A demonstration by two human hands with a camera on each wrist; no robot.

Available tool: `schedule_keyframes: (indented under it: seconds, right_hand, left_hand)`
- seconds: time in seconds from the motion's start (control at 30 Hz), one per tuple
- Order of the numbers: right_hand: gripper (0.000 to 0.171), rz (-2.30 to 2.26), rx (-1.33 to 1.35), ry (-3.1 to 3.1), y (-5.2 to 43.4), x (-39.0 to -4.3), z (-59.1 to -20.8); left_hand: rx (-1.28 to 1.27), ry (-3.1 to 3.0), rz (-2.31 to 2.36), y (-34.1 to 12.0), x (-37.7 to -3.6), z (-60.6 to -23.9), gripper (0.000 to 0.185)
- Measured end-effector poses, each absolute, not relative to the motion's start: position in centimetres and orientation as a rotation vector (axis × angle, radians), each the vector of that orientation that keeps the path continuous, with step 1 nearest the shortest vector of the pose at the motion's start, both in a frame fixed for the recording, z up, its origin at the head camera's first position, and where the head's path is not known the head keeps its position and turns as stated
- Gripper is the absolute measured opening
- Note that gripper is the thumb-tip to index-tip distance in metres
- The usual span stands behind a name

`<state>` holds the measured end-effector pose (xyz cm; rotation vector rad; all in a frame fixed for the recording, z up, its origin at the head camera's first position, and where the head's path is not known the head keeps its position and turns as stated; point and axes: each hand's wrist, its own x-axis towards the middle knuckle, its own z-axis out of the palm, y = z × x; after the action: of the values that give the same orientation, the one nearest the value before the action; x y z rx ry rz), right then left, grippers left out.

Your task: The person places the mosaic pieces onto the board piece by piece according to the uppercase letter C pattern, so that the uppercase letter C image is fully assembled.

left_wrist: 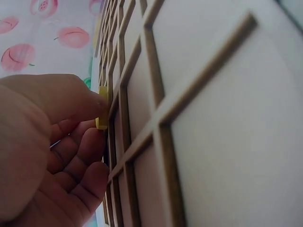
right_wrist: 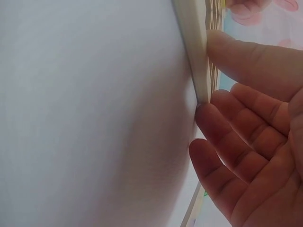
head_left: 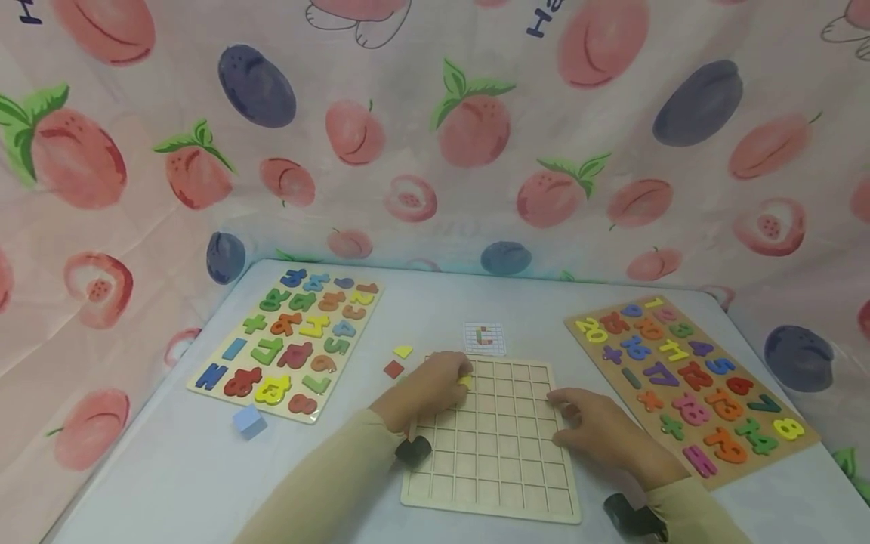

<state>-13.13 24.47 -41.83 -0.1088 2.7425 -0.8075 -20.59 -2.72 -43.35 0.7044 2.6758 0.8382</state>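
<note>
A pale wooden grid board (head_left: 503,453) lies on the table between the hands. My left hand (head_left: 438,381) is over its upper left part and pinches a small yellow tile (head_left: 465,381). In the left wrist view the thumb lies against the yellow tile (left_wrist: 102,108), which stands at the grid's ridges, and the other fingers are bent below. My right hand (head_left: 598,431) is at the board's right edge. In the right wrist view its thumb (right_wrist: 255,64) touches the edge from above, while the loosely bent fingers rest along the side.
A yellow piece (head_left: 403,351) and a red square tile (head_left: 393,369) lie left of the board. A small pattern card (head_left: 485,339) lies beyond it. Number puzzle boards stand left (head_left: 234,370) and right (head_left: 741,470). A blue block (head_left: 249,421) sits near the left one.
</note>
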Motion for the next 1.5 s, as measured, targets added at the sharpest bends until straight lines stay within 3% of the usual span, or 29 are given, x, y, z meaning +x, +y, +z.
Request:
schedule_keyframes:
  seconds: [0.17, 0.33, 1.5]
  right_hand:
    - [0.061, -0.806, -0.114, 2.741, 24.5, -13.1, -41.8]
    - [0.061, -0.795, -0.101, 2.746, 24.4, -13.1, -41.8]
    - [0.061, -0.824, -0.117, 2.754, 24.5, -12.9, -41.9]
  left_hand:
    - [0.689, 2.676, 0.86, -2.5, -20.5, -43.3, 0.013]
    - [0.658, 2.68, 0.845, -2.3, -20.5, -43.3, 0.012]
    - [0.621, 2.639, 0.944, -4.2, -19.7, -42.2, 0.047]
